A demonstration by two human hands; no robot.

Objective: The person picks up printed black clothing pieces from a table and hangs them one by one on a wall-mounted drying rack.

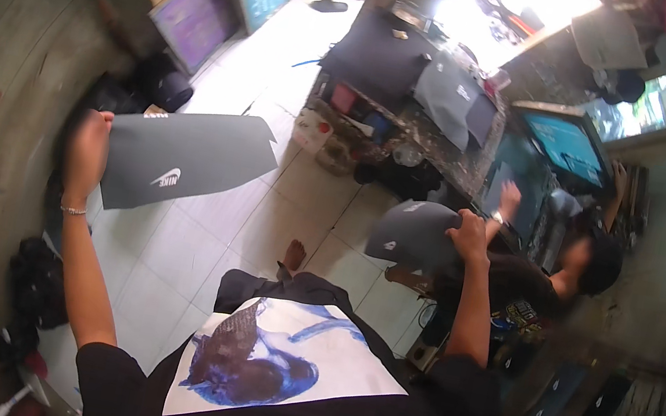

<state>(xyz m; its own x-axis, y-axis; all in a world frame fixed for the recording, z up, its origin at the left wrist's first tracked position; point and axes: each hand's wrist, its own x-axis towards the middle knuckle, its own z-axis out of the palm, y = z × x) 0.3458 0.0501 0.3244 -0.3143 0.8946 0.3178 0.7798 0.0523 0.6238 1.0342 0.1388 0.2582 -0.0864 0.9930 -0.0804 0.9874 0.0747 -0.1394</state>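
Observation:
My left hand (86,160), out at the left, is closed on the edge of a grey fabric panel (209,152). The panel spreads out to the right of the hand over the tiled floor, with small white prints on it and a notch in its far end. At the right, my right hand (471,235) pinches the upper corner of a second grey fabric panel (411,235). This one hangs curved and also bears small white marks. Both panels are held up apart from each other.
A co-worker (548,277) in dark clothes is close by my right arm, one hand (509,201) near a framed screen (563,143). A cluttered worktable (451,144) carries dark fabric (378,55) and a grey piece (448,103). Frames (199,19) lean on the left wall.

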